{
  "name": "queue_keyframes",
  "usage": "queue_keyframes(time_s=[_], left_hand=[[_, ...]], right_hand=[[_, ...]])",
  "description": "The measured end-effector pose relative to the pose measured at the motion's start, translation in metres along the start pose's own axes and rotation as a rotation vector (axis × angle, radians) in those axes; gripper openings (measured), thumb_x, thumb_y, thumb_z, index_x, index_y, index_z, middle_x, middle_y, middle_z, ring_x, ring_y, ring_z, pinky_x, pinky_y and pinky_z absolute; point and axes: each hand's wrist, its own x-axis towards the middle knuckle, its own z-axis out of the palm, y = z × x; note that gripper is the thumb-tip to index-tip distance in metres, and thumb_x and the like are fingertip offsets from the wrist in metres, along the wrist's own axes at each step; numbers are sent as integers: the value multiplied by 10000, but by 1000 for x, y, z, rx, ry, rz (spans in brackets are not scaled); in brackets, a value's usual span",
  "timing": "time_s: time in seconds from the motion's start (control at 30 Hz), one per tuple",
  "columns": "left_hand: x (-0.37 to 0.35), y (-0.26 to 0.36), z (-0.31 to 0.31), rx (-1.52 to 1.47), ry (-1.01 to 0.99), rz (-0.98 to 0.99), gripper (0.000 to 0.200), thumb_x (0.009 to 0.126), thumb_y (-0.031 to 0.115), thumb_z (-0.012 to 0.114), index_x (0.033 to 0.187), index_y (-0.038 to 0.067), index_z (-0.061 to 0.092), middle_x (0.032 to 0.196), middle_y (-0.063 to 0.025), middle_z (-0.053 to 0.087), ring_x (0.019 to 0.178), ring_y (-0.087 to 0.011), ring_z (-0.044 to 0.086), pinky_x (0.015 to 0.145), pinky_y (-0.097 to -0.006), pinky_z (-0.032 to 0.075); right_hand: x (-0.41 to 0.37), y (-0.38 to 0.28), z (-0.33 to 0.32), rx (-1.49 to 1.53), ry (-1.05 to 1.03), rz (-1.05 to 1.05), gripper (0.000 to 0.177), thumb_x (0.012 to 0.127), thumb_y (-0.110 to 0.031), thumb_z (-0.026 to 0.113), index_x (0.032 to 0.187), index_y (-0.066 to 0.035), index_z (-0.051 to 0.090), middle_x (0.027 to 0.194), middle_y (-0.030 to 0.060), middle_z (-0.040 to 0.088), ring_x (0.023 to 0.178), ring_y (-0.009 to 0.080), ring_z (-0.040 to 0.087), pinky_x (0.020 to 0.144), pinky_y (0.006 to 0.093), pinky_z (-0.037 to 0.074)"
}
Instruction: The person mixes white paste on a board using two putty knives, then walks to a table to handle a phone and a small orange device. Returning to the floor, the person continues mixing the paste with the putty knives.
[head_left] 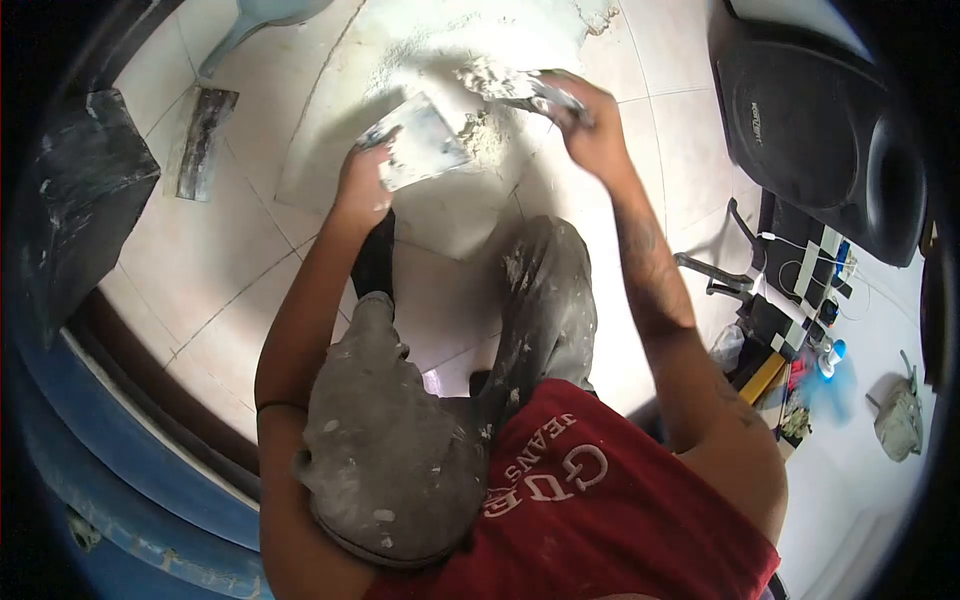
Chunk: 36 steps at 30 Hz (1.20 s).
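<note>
My left hand [368,182] is closed on a wide, flat putty knife [425,143] whose broad face is smeared with white paste. In my right hand [597,125] is another putty knife [545,97], blurred a little, with a lump of crumbly white plaster [490,78] on its end. Between the two blades, a small heap of plaster [484,138] lies on a pale sheet [322,150] spread over the tiles. Powdery, wet-looking residue covers the sheet's far part.
A smeared flat blade [203,145] lies on the tiled floor to the left, near a dark box [95,190]. Further up is a grey-blue dustpan-like item [235,35]. A black speaker [800,125] stands on the right, with cables and clutter below it. A blue ledge [130,450] runs at lower left.
</note>
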Motion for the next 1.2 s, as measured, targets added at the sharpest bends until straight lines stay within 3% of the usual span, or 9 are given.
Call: queue_keyframes(time_s=[0.07, 0.27, 0.5, 0.57, 0.63, 0.7, 0.97, 1.07, 1.2], left_hand=[[-1, 19, 41, -260, 48, -66, 434, 810, 87, 471, 1216, -66, 446, 1132, -160, 563, 1032, -278, 576, 879, -393, 489], [-5, 33, 74, -312, 25, -33, 446, 761, 24, 406, 1185, -110, 445, 1121, -211, 565, 1005, -312, 588, 863, -409, 494], [-26, 59, 91, -197, 92, 96, 402, 759, -67, 412, 1154, -80, 483, 1056, -150, 590, 934, -229, 608, 801, -340, 510], [-25, 69, 102, -56, 200, 141, 361, 788, -73, 425, 1144, -74, 489, 1066, -139, 585, 918, -205, 603, 778, -328, 508], [-10, 54, 88, -63, 285, 165, 314, 813, -72, 452, 1124, -67, 497, 1056, -118, 577, 915, -170, 583, 756, -299, 499], [-3, 48, 86, -22, 320, 135, 299, 817, -68, 453, 1113, -66, 501, 1046, -111, 573, 904, -159, 576, 750, -289, 497], [1, 25, 108, 642, 471, 100, 220, 915, 104, 477, 955, -100, 549, 809, -143, 609, 683, -186, 527, 607, -305, 418], [-1, 11, 105, 754, 317, 348, 255, 918, 135, 483, 944, -112, 541, 772, -223, 595, 669, -278, 543, 647, -372, 430], [-8, 19, 109, 908, 335, 203, 246, 908, 123, 497, 1009, -95, 547, 798, -231, 616, 679, -305, 583, 651, -374, 445]], right_hand=[[-17, -20, 11, -4, 137, -110, 436, 732, 154, 523, 1096, -66, 619, 1009, 150, 637, 990, 280, 607, 851, 344, 493], [-42, -16, 41, -411, -130, -289, 580, 657, 169, 496, 1186, -69, 512, 1219, 170, 460, 1165, 337, 452, 907, 371, 468], [-15, 34, 0, -485, -84, -66, 512, 665, 159, 505, 1146, -18, 507, 1124, 197, 490, 1030, 350, 524, 857, 379, 482], [-12, 44, -21, -277, 66, -113, 462, 685, 162, 504, 1119, 5, 521, 1059, 172, 572, 960, 300, 578, 864, 330, 475], [-20, 28, -25, 330, 195, 397, 425, 714, 153, 497, 1113, 8, 537, 978, 101, 637, 867, 159, 599, 794, 305, 497], [-33, 22, -21, 536, 226, 509, 414, 715, 151, 494, 1104, 14, 535, 958, 104, 628, 870, 155, 596, 765, 302, 502], [-63, -44, 68, -447, -24, 107, 418, 625, 73, 573, 1038, 29, 519, 827, 167, 578, 634, 247, 615, 550, 356, 529], [-42, -44, 76, -406, -3, 222, 285, 690, -42, 580, 963, 14, 519, 876, 214, 569, 709, 406, 580, 628, 445, 487], [-8, -5, 73, -489, -54, 326, 283, 674, -62, 567, 940, 29, 534, 875, 236, 589, 723, 406, 589, 651, 451, 488]])
